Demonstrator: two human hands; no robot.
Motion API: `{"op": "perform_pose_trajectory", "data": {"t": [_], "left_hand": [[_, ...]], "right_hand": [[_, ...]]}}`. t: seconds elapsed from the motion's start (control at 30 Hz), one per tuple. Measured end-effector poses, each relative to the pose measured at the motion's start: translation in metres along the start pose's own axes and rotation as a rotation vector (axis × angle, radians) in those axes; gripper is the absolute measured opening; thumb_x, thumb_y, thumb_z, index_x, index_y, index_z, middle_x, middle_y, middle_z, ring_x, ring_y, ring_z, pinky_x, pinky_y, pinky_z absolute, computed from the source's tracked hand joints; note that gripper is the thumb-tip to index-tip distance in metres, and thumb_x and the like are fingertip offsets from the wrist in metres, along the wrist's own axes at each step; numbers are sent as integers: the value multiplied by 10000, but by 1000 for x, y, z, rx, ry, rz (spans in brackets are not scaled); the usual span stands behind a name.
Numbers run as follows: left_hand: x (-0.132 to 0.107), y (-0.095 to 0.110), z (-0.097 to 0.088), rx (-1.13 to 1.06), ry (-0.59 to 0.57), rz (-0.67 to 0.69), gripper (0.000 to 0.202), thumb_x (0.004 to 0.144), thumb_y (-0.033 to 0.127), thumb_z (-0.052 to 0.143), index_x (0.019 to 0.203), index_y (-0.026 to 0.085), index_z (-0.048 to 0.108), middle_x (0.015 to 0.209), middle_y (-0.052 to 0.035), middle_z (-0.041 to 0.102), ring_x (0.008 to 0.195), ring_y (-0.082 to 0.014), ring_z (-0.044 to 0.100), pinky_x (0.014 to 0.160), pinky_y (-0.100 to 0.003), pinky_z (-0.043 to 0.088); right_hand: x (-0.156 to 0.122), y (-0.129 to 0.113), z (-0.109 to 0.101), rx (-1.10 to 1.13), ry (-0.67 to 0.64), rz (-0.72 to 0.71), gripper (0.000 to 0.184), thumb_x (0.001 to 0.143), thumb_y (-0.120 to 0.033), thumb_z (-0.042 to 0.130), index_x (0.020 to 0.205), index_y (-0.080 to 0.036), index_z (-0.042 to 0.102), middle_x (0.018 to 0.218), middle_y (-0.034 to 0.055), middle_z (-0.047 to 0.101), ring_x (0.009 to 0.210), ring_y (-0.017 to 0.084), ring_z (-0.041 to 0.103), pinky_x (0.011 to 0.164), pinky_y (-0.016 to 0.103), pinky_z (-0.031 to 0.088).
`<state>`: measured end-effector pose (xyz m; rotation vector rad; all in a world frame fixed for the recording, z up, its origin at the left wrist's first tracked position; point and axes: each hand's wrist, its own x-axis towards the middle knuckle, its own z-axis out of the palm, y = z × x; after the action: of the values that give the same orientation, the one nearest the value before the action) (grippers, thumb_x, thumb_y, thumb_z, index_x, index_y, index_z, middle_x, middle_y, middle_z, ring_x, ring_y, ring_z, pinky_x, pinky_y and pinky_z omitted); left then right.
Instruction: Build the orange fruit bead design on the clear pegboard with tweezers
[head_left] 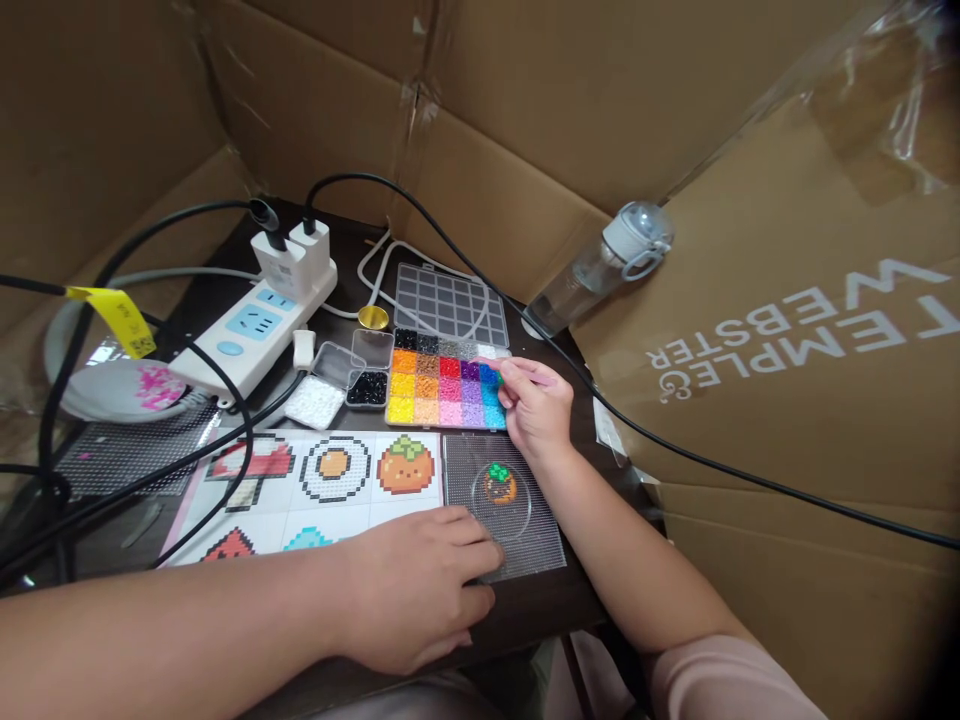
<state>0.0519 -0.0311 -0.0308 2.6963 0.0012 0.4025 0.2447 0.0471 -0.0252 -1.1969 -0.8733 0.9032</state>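
My left hand [416,585] rests with fingers together on the near edge of a clear square pegboard [525,530], holding it down. On the pegboard sits a small orange and green bead figure [499,483]. My right hand [534,405] reaches to the right side of the bead box [435,385], fingertips pinched over the blue and green compartments. What the fingertips hold is too small to make out. A pattern sheet [300,490] with mushroom, egg and persimmon pictures lies left of the pegboard.
A white power strip [251,335] with plugs and black cables sits at the back left. The box's clear lid [450,305], two small bead containers [341,385], a water bottle [600,265] and cardboard walls [787,380] surround the dark table.
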Motion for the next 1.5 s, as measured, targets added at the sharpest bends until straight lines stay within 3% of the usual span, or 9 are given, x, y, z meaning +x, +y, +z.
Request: {"op": "perform_pose_trajectory", "data": {"t": [0.37, 0.5, 0.63, 0.77, 0.83, 1.03, 1.5], "left_hand": [[0, 1, 1, 13, 9, -6, 226, 915, 411, 573, 942, 207, 667, 1137, -67, 640, 988, -226, 577, 935, -378, 441], [-1, 2, 0, 5, 13, -9, 224, 909, 414, 582, 929, 206, 664, 1075, -55, 641, 959, -218, 576, 924, -368, 438], [0, 1, 0, 12, 4, 19, 231, 894, 419, 598, 925, 200, 665, 1040, -47, 632, 934, -210, 571, 903, -361, 440], [0, -3, 2, 21, -9, 36, 252, 893, 437, 598, 935, 198, 663, 1066, -47, 626, 951, -209, 567, 893, -362, 442], [0, -4, 3, 27, -13, 40, 252, 898, 438, 591, 938, 198, 658, 1063, -45, 624, 952, -209, 563, 897, -360, 438], [-1, -4, 5, 25, -14, 42, 263, 912, 442, 566, 965, 199, 652, 1091, -50, 625, 958, -212, 560, 893, -361, 430], [0, -3, 3, 19, -11, 41, 252, 896, 431, 588, 961, 196, 654, 1086, -50, 619, 953, -208, 565, 884, -359, 433]], "right_hand": [[5, -18, -5, 117, 35, 72, 180, 577, -237, 832, 645, -140, 696, 683, 52, 695, 455, 36, 316, 390, 216, 232], [5, -18, -8, 116, 14, 45, 185, 586, -252, 841, 654, -139, 711, 705, 65, 722, 443, 34, 351, 389, 215, 247], [2, -12, -11, -122, -21, -42, 148, 673, -289, 814, 741, -172, 756, 735, 69, 755, 480, 92, 519, 418, 233, 365], [-4, -9, -5, -484, -164, -195, 124, 748, -291, 770, 828, -200, 796, 868, 67, 787, 752, 189, 718, 702, 309, 581], [-7, -10, 1, -517, -219, -218, 115, 762, -286, 752, 827, -202, 796, 891, 64, 789, 810, 205, 740, 771, 324, 600], [-10, -12, 11, -517, -304, -215, 80, 750, -270, 752, 780, -205, 788, 848, 56, 789, 771, 201, 749, 735, 312, 621], [-11, -12, 8, -526, -407, -154, 64, 750, -260, 754, 770, -210, 787, 835, 54, 786, 769, 199, 742, 723, 310, 610]]}}
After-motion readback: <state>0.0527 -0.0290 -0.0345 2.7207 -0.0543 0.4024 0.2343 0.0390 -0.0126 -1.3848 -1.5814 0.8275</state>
